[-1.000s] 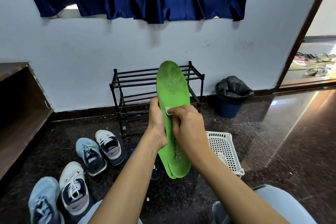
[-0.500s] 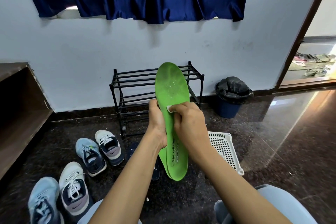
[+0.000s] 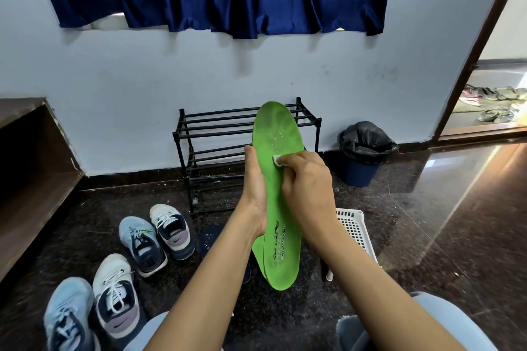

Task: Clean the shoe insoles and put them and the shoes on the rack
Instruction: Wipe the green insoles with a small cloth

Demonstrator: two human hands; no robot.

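Wiping step: your left hand (image 3: pixel 255 194) grips the green insole (image 3: pixel 278 199) at frame centre; right hand (image 3: pixel 306 179) fingers pinch a white wipe (image 3: pixel 278 159). Next, judge: wipe toward the toe.

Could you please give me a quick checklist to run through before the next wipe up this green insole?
1. Left hand grips the green insole at its edge: ok.
2. Right hand presses the white wipe on the insole: ok.
3. Toe area free of white specks: not ok.
4. Black rack shelves free for it: ok.
5. Back of the insole clean: cannot tell.
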